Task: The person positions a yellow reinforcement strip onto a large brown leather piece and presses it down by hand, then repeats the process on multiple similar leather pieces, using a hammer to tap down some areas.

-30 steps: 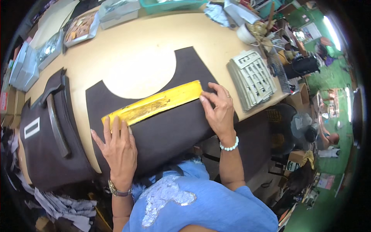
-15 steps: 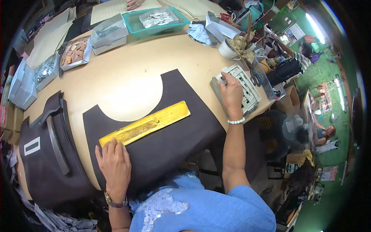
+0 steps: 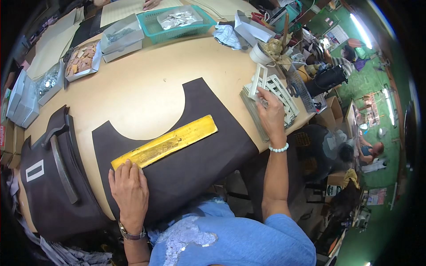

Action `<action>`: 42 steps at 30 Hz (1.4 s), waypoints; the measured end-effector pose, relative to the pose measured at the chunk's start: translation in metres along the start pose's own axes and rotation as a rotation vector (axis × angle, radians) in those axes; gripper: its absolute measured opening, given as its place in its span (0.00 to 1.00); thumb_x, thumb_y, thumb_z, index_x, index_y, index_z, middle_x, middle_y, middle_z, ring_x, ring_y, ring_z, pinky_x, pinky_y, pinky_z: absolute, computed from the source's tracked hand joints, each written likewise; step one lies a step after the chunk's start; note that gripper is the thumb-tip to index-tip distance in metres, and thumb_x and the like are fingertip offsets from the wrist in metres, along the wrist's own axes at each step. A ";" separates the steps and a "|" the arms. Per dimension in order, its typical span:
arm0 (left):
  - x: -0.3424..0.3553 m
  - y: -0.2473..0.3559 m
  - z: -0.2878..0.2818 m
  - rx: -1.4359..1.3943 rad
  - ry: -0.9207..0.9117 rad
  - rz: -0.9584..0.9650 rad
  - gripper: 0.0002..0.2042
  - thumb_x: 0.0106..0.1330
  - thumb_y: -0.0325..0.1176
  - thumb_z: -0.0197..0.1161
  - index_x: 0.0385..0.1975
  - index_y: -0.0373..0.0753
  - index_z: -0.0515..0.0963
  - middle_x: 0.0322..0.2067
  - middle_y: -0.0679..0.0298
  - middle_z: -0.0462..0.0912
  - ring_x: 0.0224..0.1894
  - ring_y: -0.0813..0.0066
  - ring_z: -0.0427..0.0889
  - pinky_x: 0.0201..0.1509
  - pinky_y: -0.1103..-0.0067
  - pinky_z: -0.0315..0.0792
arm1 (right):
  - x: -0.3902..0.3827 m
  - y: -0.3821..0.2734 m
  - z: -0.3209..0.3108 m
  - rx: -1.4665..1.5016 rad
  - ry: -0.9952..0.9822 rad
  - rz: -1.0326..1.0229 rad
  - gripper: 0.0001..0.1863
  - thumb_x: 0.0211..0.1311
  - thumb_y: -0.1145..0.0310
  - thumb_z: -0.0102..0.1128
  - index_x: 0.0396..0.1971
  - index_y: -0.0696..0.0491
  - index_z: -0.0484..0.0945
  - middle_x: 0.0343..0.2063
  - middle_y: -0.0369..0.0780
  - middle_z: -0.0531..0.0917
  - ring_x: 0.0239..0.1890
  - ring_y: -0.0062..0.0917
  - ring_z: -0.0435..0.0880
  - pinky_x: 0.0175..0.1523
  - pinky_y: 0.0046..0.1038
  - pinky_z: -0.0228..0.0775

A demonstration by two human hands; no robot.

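Note:
My right hand (image 3: 272, 116) pinches a thin white rectangular frame (image 3: 254, 82), lifted and tilted above a stack of similar slotted pale frames (image 3: 254, 111) at the right table edge. Stretched fingers of my left hand (image 3: 128, 189) lie against the left end of a long yellow bar (image 3: 165, 141). That bar rests at a slant on a dark brown fabric panel (image 3: 195, 166) with a rounded cut-out along its far side. Farther left is a pile of dark panels (image 3: 49, 190), with a white rectangular frame (image 3: 35, 170) and a curved dark metal tool (image 3: 64, 168) on top.
Along the far edge stand a box of tan pieces (image 3: 96, 65), a grey box (image 3: 104, 52), a teal basket (image 3: 153, 37) and a crumpled blue cloth (image 3: 227, 36). A white cup (image 3: 259, 55) and a grey mesh basket (image 3: 303, 91) stand at right. Another person's hand (image 3: 151, 4) shows at the top.
My right hand has drawn back slightly toward me and now lifts one white frame off the stack. The left hand and the yellow bar keep their places on the panel.

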State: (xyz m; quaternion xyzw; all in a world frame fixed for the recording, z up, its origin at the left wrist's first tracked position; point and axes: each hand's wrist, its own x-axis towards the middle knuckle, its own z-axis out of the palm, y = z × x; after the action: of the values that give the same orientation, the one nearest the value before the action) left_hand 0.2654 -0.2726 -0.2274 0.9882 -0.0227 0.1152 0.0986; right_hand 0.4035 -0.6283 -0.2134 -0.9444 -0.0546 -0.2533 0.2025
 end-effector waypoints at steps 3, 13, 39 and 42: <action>0.000 0.001 0.001 0.000 0.005 -0.003 0.10 0.60 0.29 0.57 0.38 0.32 0.77 0.43 0.55 0.78 0.48 0.59 0.74 0.58 0.59 0.63 | -0.008 -0.008 -0.010 -0.232 0.197 0.132 0.14 0.51 0.68 0.63 0.38 0.57 0.80 0.30 0.44 0.79 0.36 0.39 0.78 0.43 0.37 0.69; 0.000 0.003 0.003 -0.038 0.041 0.002 0.09 0.60 0.28 0.57 0.37 0.32 0.77 0.42 0.54 0.78 0.46 0.58 0.74 0.56 0.64 0.63 | -0.002 -0.030 0.013 -0.470 0.112 0.389 0.13 0.46 0.60 0.69 0.26 0.55 0.81 0.30 0.42 0.79 0.34 0.39 0.79 0.39 0.39 0.69; 0.006 0.003 -0.002 -0.051 0.036 0.040 0.06 0.58 0.27 0.57 0.33 0.32 0.76 0.39 0.55 0.78 0.42 0.58 0.75 0.51 0.65 0.66 | 0.019 0.013 -0.021 0.981 0.105 0.488 0.08 0.54 0.73 0.63 0.31 0.58 0.74 0.26 0.36 0.78 0.27 0.16 0.78 0.35 0.18 0.73; 0.010 -0.005 -0.005 -0.094 0.014 0.062 0.05 0.58 0.27 0.57 0.30 0.33 0.76 0.37 0.55 0.78 0.39 0.58 0.75 0.50 0.66 0.67 | 0.005 -0.021 -0.019 1.023 -0.028 0.398 0.08 0.52 0.74 0.65 0.31 0.58 0.75 0.26 0.35 0.78 0.28 0.15 0.77 0.36 0.17 0.72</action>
State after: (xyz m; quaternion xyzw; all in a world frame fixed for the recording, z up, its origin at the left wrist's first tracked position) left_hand 0.2739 -0.2665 -0.2212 0.9805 -0.0581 0.1237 0.1413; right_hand 0.3948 -0.6168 -0.1888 -0.7209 0.0060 -0.1387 0.6790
